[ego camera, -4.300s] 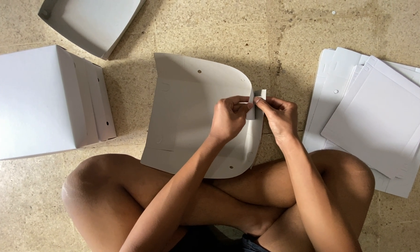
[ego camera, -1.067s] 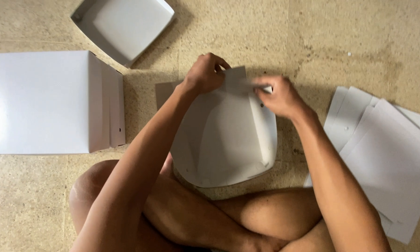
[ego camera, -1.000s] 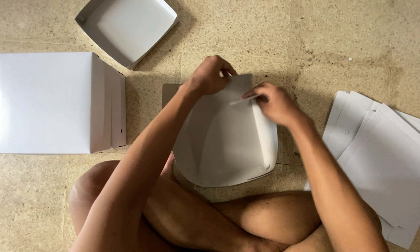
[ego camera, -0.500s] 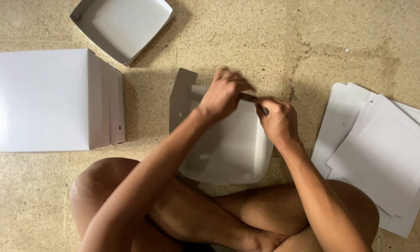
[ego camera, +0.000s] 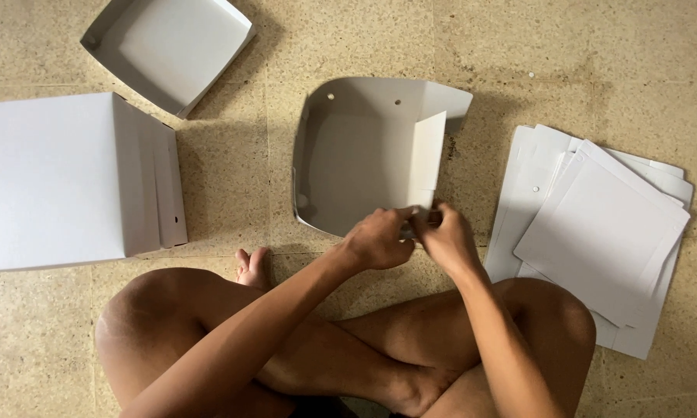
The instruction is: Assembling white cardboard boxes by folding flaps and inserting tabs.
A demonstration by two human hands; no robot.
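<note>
Half-folded white cardboard box [ego camera: 356, 155] on the floor [ego camera: 596, 62], nothing inside, one side flap [ego camera: 427, 159] standing upright. Left hand [ego camera: 379, 238] and right hand [ego camera: 444, 236] pinched together on the box's near right corner. Finished tray [ego camera: 170, 46] far left, also bare inside. Closed white box [ego camera: 62, 182] at left; stack of flat blanks [ego camera: 596, 232] at right.

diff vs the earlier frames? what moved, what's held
The half-folded white tray now lies open side up, walls raised; earlier it was a flatter sheet. Both hands have come from its far edge to the near right corner: left hand and right hand pinch the side flap there. Unchanged: finished tray, white box, stack of flat sheets.
</note>
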